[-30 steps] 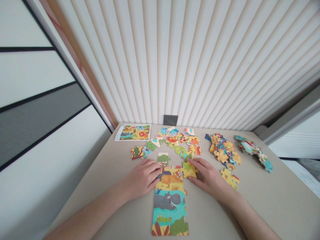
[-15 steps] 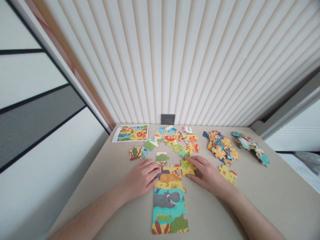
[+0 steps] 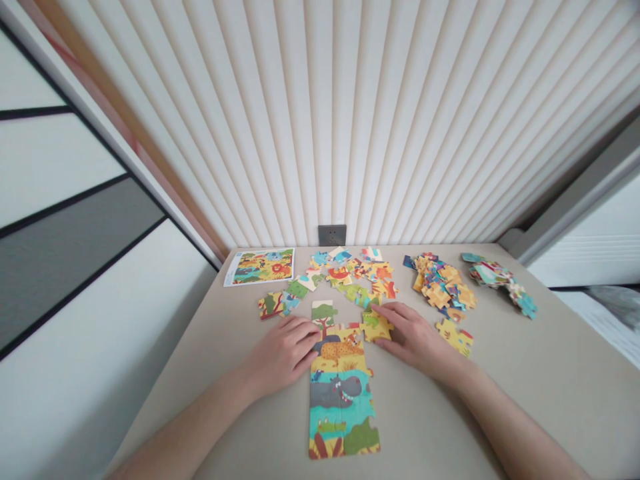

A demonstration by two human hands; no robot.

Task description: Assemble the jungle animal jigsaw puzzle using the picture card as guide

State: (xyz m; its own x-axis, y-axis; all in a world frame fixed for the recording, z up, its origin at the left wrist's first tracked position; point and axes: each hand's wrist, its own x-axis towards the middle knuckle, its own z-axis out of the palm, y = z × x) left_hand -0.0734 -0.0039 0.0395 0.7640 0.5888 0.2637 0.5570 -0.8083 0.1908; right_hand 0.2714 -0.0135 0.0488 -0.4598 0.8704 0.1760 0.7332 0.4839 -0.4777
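Note:
A partly joined jigsaw puzzle (image 3: 341,427) lies flat on the table, showing a leopard, a hippo and a crocodile. My left hand (image 3: 287,353) rests at its upper left side, fingers slightly bent and apart, the tips touching the edge. Between the thumb and fingers of my right hand (image 3: 413,340) is a yellow puzzle piece with a green figure (image 3: 375,326). This piece lies against the puzzle's upper right side; whether it is locked in, I cannot tell. At the top left of the puzzle stands a tree piece (image 3: 324,311).
Behind my hands, loose pieces (image 3: 357,293) are spread out. A printed picture sheet (image 3: 263,265) lies at the back left. To the right are a heap of pieces (image 3: 443,287), a yellow pair (image 3: 454,337) and another heap (image 3: 495,273). A ribbed wall (image 3: 280,133) borders the table.
The camera view has shifted slightly. Both hands keep nearly the same places at the puzzle, and the yellow piece stays by its right side.

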